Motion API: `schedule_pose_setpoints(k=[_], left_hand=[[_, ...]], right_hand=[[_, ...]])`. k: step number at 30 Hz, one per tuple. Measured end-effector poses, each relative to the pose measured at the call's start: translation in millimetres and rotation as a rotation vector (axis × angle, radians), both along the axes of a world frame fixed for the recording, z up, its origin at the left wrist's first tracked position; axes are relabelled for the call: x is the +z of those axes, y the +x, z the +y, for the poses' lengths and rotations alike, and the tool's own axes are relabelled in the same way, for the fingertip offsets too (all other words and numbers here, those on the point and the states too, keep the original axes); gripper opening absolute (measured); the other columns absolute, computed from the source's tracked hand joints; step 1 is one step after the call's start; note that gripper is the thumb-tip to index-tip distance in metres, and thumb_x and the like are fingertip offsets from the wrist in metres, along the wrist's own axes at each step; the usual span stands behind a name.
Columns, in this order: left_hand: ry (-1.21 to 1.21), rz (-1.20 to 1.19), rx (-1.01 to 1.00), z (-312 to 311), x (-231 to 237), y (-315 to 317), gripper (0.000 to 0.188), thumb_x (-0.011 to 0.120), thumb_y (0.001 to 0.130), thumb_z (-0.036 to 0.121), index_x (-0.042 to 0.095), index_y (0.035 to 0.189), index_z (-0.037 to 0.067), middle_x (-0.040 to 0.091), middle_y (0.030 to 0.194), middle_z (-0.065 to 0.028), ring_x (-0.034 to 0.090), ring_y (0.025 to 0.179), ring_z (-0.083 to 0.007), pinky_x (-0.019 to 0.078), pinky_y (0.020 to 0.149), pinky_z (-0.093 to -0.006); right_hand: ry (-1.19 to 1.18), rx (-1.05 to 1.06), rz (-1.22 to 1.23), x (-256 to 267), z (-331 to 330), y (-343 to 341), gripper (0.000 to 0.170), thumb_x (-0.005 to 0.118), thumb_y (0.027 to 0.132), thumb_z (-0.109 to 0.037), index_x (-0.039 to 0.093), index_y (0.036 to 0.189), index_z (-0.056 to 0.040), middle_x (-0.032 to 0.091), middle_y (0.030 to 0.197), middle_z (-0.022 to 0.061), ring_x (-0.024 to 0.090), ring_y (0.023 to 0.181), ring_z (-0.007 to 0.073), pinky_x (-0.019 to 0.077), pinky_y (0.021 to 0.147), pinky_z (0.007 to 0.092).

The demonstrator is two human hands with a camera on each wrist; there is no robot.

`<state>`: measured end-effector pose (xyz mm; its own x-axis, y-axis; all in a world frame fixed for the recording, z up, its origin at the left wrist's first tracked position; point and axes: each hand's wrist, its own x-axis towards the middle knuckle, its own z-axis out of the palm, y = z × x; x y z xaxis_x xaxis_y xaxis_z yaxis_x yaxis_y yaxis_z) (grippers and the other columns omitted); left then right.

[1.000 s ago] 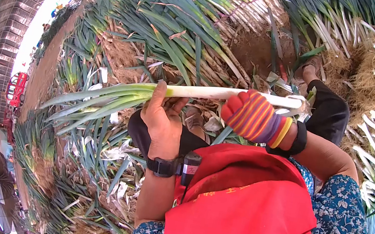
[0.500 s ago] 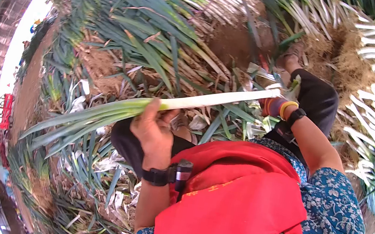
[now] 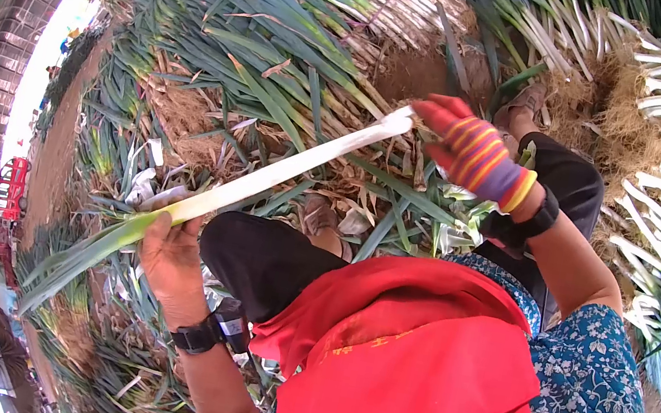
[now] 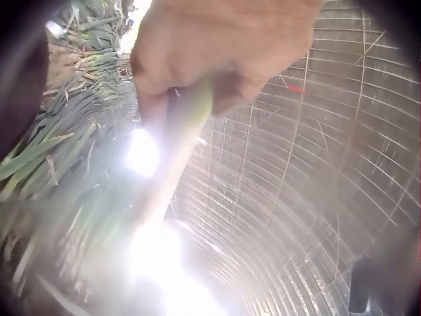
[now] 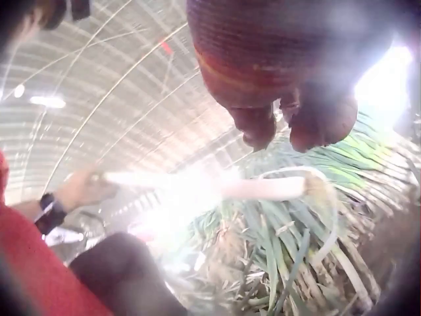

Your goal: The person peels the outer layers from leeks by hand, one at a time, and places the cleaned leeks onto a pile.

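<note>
The bare left hand (image 3: 175,261) grips a long leek (image 3: 284,170) where its white stalk turns green, with the leaves trailing to the lower left. That grip shows from close up in the left wrist view, the hand (image 4: 223,46) wrapped round the stalk (image 4: 179,155). Beside the leek's root end, the right hand (image 3: 481,155) in a striped glove has its fingers extended, apart from the stalk. In the right wrist view the gloved fingers (image 5: 296,122) hang above the root end (image 5: 316,187), with a pale strip curving down from it. Glare hides part of the stalk.
Piled leeks (image 3: 268,10) lie beyond the hands, and white-stalked leeks (image 3: 654,175) line the right side. Loose leaves and peelings (image 3: 355,215) cover the ground around the person's feet. A red apron (image 3: 409,362) and dark-trousered knees lie close below.
The left hand has moved left and down with the leek, which now slants more steeply. The right hand has let go of the root end and risen up and left.
</note>
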<state>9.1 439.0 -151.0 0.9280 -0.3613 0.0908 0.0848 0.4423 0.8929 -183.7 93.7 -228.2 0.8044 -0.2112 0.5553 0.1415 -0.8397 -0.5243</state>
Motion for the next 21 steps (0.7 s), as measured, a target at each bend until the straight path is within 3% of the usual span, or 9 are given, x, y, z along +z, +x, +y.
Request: schedule_pose_setpoints(k=[7, 10, 12, 13, 15, 17, 18, 19, 21], left_hand=[[-0.076, -0.118, -0.052, -7.0, 6.8, -14.7, 0.039, 0.059, 0.077, 0.000, 0.050, 0.114, 0.003, 0.060, 0.106, -0.0110, 0.058, 0.102, -0.0276, 0.0459, 0.094, -0.0479], [-0.045, -0.149, -0.052, 2.5, 15.4, -14.7, 0.041, 0.060, 0.076, 0.001, 0.049, 0.115, 0.001, 0.060, 0.106, -0.0127, 0.057, 0.104, -0.0294, 0.0439, 0.097, -0.0463], [-0.028, -0.163, -0.043, 7.3, 16.3, -13.8, 0.043, 0.061, 0.075, 0.001, 0.048, 0.116, -0.001, 0.060, 0.106, -0.0134, 0.057, 0.105, -0.0302, 0.0424, 0.098, -0.0458], [-0.066, -0.167, -0.093, 9.1, 14.9, -11.5, 0.044, 0.061, 0.075, 0.001, 0.047, 0.117, -0.002, 0.059, 0.108, -0.0150, 0.054, 0.109, -0.0315, 0.0393, 0.100, -0.0466], [-0.100, -0.170, -0.150, 4.7, 13.8, -9.3, 0.046, 0.062, 0.075, 0.002, 0.046, 0.118, -0.003, 0.057, 0.110, -0.0167, 0.051, 0.113, -0.0328, 0.0362, 0.103, -0.0474], [-0.121, -0.136, -0.153, -12.5, 10.2, -12.3, 0.047, 0.062, 0.073, 0.000, 0.047, 0.117, 0.001, 0.059, 0.105, -0.0129, 0.054, 0.108, -0.0332, 0.0345, 0.104, -0.0480], [-0.124, -0.134, -0.167, -21.0, 8.8, -13.6, 0.047, 0.062, 0.073, 0.000, 0.047, 0.117, 0.001, 0.059, 0.105, -0.0129, 0.054, 0.108, -0.0332, 0.0345, 0.104, -0.0480], [-0.162, -0.127, -0.223, -28.2, 7.9, -14.8, 0.048, 0.062, 0.072, -0.001, 0.046, 0.117, 0.001, 0.058, 0.107, -0.0129, 0.051, 0.111, -0.0325, 0.0322, 0.105, -0.0483], [-0.212, -0.135, -0.320, -39.7, 10.6, -18.7, 0.049, 0.062, 0.070, -0.004, 0.045, 0.116, 0.001, 0.057, 0.109, -0.0121, 0.047, 0.116, -0.0313, 0.0283, 0.108, -0.0489]], right_hand=[[-0.522, 0.031, 0.187, -18.8, -17.5, 24.3, 0.028, 0.057, 0.073, -0.014, 0.057, 0.099, -0.0034, 0.059, 0.085, 0.0150, 0.058, 0.084, 0.0318, 0.0484, 0.072, 0.0372], [-0.517, -0.174, 0.232, -106.4, -84.6, -6.0, 0.025, 0.056, 0.073, -0.012, 0.059, 0.098, -0.0071, 0.061, 0.083, 0.0161, 0.059, 0.090, 0.0316, 0.0485, 0.073, 0.0377], [-0.410, -0.408, 0.965, -98.2, -102.2, -32.5, 0.039, 0.054, 0.075, -0.010, 0.055, 0.114, -0.0089, 0.062, 0.092, 0.0148, 0.059, 0.091, 0.0295, 0.0482, 0.074, 0.0366], [-0.407, -0.406, 0.965, -123.3, -112.1, -46.3, 0.039, 0.054, 0.075, -0.010, 0.055, 0.114, -0.0089, 0.062, 0.092, 0.0148, 0.059, 0.091, 0.0295, 0.0482, 0.074, 0.0366], [-0.681, -0.600, 0.411, -187.1, -126.6, -67.2, 0.050, 0.052, 0.074, -0.011, 0.048, 0.123, -0.0165, 0.059, 0.099, 0.0163, 0.059, 0.087, 0.0326, 0.0485, 0.071, 0.0392], [-0.437, -0.438, 0.543, -74.6, -66.3, -40.1, 0.055, 0.054, 0.074, -0.010, 0.044, 0.128, -0.0133, 0.058, 0.106, 0.0171, 0.060, 0.085, 0.0316, 0.0489, 0.071, 0.0390], [-0.531, -0.404, 0.484, -70.1, -53.6, -30.6, 0.051, 0.055, 0.073, -0.008, 0.047, 0.123, -0.0076, 0.057, 0.106, 0.0170, 0.060, 0.083, 0.0313, 0.0489, 0.070, 0.0390], [-0.207, -0.187, 0.166, -14.1, -22.7, -20.1, 0.045, 0.055, 0.074, -0.010, 0.050, 0.118, -0.0041, 0.058, 0.104, 0.0150, 0.059, 0.084, 0.0294, 0.0482, 0.071, 0.0383], [-0.463, -0.121, -0.056, 34.1, 13.3, -8.3, 0.052, 0.065, 0.071, -0.030, 0.053, 0.115, -0.0062, 0.057, 0.106, 0.0106, 0.056, 0.094, 0.0295, 0.0422, 0.082, 0.0399]])
